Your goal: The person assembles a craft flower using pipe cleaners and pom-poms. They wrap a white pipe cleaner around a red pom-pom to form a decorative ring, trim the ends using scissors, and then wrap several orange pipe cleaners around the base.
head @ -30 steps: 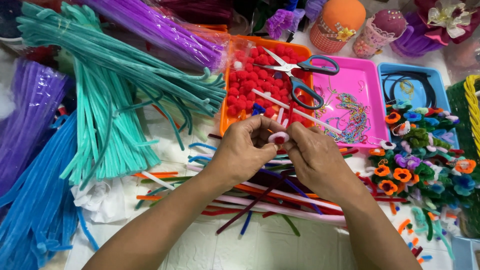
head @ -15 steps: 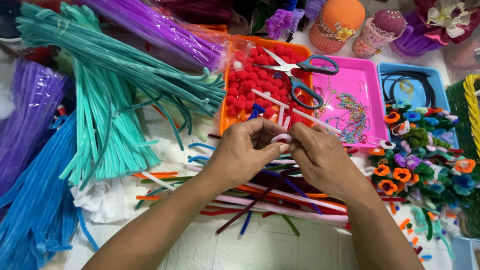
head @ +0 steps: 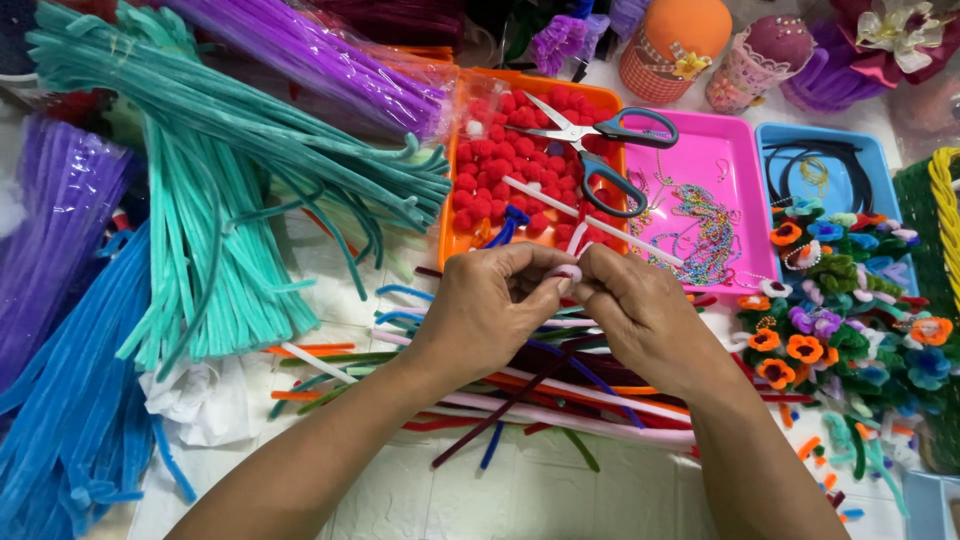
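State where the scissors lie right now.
In the head view, the scissors lie beyond both hands, blades over the orange tray of red pompoms, handles over the pink tray.

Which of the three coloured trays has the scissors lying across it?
The orange tray, full of red pompoms, carries the scissors' blades; their handles overhang the pink tray. The blue tray has none.

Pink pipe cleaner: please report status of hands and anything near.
Left hand and right hand both pinch pink pipe cleaner. Loose stems lie beneath. Scissors apart, on trays.
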